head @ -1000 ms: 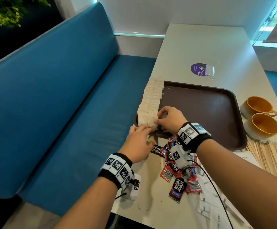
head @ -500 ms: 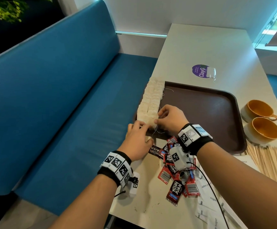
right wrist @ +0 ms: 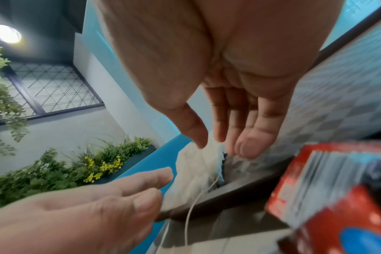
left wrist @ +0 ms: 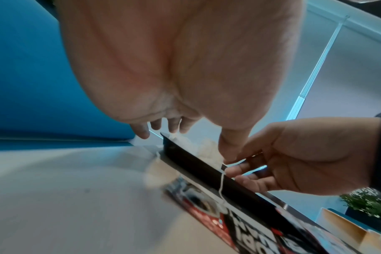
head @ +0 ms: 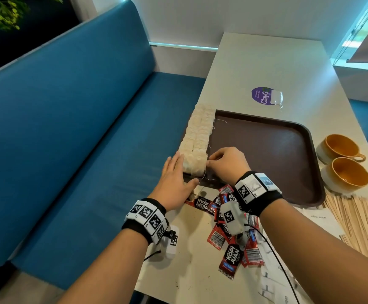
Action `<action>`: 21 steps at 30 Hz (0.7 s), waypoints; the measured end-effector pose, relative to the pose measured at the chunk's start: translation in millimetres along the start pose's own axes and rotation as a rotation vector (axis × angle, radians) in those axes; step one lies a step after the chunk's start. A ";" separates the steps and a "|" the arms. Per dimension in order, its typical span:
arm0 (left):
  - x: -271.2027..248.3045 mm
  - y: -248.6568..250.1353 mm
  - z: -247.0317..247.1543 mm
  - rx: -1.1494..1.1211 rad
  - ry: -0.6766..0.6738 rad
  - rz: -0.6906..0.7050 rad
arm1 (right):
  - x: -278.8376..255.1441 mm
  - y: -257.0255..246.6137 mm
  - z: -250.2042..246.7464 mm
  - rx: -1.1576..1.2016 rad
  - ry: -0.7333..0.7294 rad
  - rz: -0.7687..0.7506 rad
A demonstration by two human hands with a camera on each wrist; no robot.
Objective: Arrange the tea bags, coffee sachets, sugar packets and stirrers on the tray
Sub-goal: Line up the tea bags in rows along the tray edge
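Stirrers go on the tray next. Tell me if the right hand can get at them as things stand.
Probably yes. The wooden stirrers lie loose on the table by the tray's near right corner, nothing on top, just beside the right forearm. The right hand, now at the tea bags, holds nothing I can see.

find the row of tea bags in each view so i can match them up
Head: row of tea bags along the tray's left edge, centre.
Left wrist: white bags behind the dark tray rim, centre.
Right wrist: white bags, lower centre.
Shared landmark: the loose white string.
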State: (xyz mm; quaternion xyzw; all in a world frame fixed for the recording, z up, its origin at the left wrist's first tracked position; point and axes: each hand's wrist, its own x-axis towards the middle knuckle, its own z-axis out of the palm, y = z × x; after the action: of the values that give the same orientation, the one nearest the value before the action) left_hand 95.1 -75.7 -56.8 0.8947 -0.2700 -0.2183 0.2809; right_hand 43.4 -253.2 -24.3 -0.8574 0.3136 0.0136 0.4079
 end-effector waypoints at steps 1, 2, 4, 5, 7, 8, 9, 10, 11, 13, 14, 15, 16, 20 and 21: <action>2.1 -0.8 -2.2 -0.010 -0.007 -0.004 | 3.5 -1.2 -1.7 -0.009 -0.006 0.005; 4.9 -1.8 -4.4 -0.019 -0.017 -0.007 | 6.9 -4.2 -1.8 -0.024 -0.030 0.009; 11.4 -3.8 -9.0 -0.027 -0.041 -0.013 | 12.8 -13.0 1.0 -0.087 -0.106 0.040; 14.3 -4.0 -11.0 -0.021 -0.057 -0.014 | 16.3 -16.8 2.9 -0.146 -0.144 0.062; 18.4 -3.0 -14.5 -0.012 -0.094 -0.006 | 21.1 -24.5 7.4 -0.279 -0.197 0.083; 19.3 -2.0 -15.8 -0.014 -0.111 0.002 | 23.0 -26.9 9.5 -0.328 -0.213 0.084; 19.8 -1.0 -16.7 -0.018 -0.124 0.009 | 24.5 -28.4 10.1 -0.359 -0.223 0.075; 19.8 -0.4 -17.1 -0.022 -0.134 0.015 | 27.3 -28.3 12.2 -0.398 -0.227 0.061; 19.9 -0.3 -17.2 -0.027 -0.142 0.019 | 29.0 -28.1 14.9 -0.431 -0.230 0.047; 20.4 -1.3 -16.1 -0.025 -0.154 0.027 | 36.4 -24.8 20.3 -0.439 -0.233 0.038; 21.0 -2.6 -15.3 -0.019 -0.156 0.033 | 38.5 -23.9 20.4 -0.459 -0.236 0.040; 21.6 -3.9 -14.7 -0.016 -0.157 0.037 | 40.4 -23.2 19.3 -0.465 -0.234 0.045; 22.0 -4.9 -14.5 -0.017 -0.156 0.039 | 42.1 -23.1 17.2 -0.484 -0.236 0.053; 21.3 -7.0 -14.8 -0.033 -0.153 0.044 | 56.0 -25.1 -0.1 -0.480 -0.154 0.106; 20.9 -7.2 -14.9 -0.035 -0.152 0.045 | 60.6 -26.9 -4.1 -0.471 -0.133 0.102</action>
State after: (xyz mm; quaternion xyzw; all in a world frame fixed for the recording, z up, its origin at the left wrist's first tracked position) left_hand 121.7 -77.6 -55.2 0.8643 -0.3065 -0.2839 0.2801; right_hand 105.9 -275.4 -19.9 -0.9090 0.3172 0.1634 0.2155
